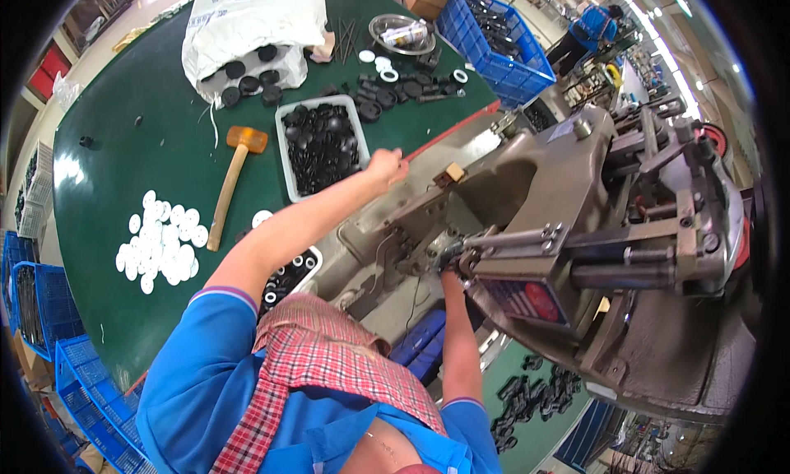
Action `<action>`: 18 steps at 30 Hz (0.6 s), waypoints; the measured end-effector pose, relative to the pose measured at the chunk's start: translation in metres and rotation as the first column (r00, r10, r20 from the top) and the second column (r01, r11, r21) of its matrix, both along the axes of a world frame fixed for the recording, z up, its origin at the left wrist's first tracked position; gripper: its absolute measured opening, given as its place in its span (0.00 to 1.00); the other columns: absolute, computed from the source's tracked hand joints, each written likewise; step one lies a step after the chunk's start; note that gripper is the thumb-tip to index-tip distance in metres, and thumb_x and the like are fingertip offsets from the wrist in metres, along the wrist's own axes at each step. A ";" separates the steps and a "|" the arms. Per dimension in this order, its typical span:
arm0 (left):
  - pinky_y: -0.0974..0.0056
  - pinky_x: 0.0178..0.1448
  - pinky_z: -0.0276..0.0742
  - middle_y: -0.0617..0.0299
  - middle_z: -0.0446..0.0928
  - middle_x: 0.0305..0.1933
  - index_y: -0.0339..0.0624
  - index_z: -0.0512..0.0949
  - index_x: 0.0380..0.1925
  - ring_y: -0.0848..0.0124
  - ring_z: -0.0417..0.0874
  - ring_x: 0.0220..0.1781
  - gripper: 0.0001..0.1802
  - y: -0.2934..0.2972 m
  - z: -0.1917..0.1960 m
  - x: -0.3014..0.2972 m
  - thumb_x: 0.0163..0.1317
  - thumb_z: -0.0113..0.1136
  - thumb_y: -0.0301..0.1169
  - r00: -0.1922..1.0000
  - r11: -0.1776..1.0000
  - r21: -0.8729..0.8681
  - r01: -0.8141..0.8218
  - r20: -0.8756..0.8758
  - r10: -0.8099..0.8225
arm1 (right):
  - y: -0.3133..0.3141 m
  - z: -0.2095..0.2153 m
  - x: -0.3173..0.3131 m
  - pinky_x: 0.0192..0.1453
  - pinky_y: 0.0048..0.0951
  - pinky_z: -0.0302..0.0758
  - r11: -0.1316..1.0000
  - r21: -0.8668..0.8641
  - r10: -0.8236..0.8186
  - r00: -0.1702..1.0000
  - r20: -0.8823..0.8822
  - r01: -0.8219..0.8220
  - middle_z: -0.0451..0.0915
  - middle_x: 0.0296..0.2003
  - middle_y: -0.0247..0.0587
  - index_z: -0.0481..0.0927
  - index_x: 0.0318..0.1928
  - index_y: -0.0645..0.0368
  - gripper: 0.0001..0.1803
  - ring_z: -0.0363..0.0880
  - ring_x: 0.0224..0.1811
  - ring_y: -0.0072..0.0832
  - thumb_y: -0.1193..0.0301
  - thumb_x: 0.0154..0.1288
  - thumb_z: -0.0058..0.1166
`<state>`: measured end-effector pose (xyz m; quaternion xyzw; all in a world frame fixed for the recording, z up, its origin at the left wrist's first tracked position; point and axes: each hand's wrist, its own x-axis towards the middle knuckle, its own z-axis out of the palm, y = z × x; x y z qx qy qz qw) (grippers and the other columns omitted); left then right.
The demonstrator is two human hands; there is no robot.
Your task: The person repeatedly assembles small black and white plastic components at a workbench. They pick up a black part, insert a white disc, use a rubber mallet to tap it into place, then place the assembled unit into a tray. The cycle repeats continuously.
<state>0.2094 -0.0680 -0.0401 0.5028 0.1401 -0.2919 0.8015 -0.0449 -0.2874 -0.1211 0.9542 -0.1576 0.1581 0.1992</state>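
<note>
My left hand (385, 167) reaches out over the right edge of a white tray (284, 157) heaped with small black round parts (322, 143). Its fingers are curled together; whether they hold a part is unclear. My right hand (450, 270) is pushed up under the grey-brown press machine (576, 202), at the point where its metal rods end. The machine hides most of that hand. A second small tray (290, 278) with black and white rings sits beside my left elbow.
On the green table (123, 128) lie a wooden-handled mallet (230, 178), a pile of white discs (160, 243), a white sack (251, 21) with black caps, a metal bowl (401, 31) and loose black parts. Blue crates (494, 42) stand around. A person in blue (588, 30) stands far back.
</note>
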 end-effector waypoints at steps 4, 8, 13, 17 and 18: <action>0.57 0.38 0.83 0.51 0.77 0.36 0.33 0.71 0.41 0.57 0.83 0.34 0.15 -0.024 0.076 0.133 0.70 0.51 0.37 0.929 0.929 -0.207 -0.308 0.147 0.341 | 0.012 0.021 0.017 0.66 0.40 0.64 0.886 -0.457 0.023 0.978 0.205 0.075 0.71 0.61 0.42 0.71 0.63 0.61 0.27 0.68 0.62 0.34 0.59 0.70 0.46; 0.53 0.46 0.86 0.51 0.75 0.42 0.31 0.68 0.46 0.55 0.84 0.45 0.15 -0.037 0.119 0.153 0.72 0.49 0.36 0.890 0.885 -0.226 -0.408 0.117 0.440 | 0.002 0.009 0.008 0.77 0.45 0.51 0.939 -0.215 -0.233 0.957 0.175 0.268 0.60 0.71 0.43 0.60 0.71 0.65 0.37 0.56 0.74 0.40 0.57 0.66 0.45; 0.60 0.47 0.85 0.53 0.79 0.46 0.36 0.70 0.42 0.63 0.84 0.45 0.13 -0.003 0.068 0.039 0.72 0.52 0.36 0.949 0.995 -0.088 0.038 0.316 -0.009 | -0.024 -0.034 -0.017 0.74 0.44 0.53 0.987 0.046 -0.154 0.988 0.012 0.153 0.62 0.68 0.42 0.61 0.69 0.64 0.34 0.58 0.70 0.39 0.57 0.67 0.44; 0.65 0.41 0.84 0.52 0.81 0.35 0.32 0.73 0.36 0.68 0.85 0.38 0.13 0.069 0.070 -0.039 0.69 0.58 0.33 0.866 0.977 0.095 0.193 0.452 -0.215 | -0.028 -0.041 -0.019 0.70 0.42 0.57 0.974 0.179 -0.130 0.989 -0.074 0.141 0.65 0.64 0.41 0.64 0.66 0.62 0.31 0.62 0.66 0.37 0.58 0.67 0.45; 0.66 0.40 0.84 0.52 0.81 0.34 0.32 0.73 0.35 0.69 0.85 0.37 0.13 0.092 0.074 -0.053 0.68 0.59 0.33 0.838 0.965 0.168 0.203 0.480 -0.260 | -0.028 -0.042 -0.018 0.69 0.42 0.57 0.970 0.201 -0.124 0.988 -0.091 0.140 0.66 0.63 0.41 0.65 0.65 0.62 0.30 0.62 0.65 0.37 0.59 0.67 0.46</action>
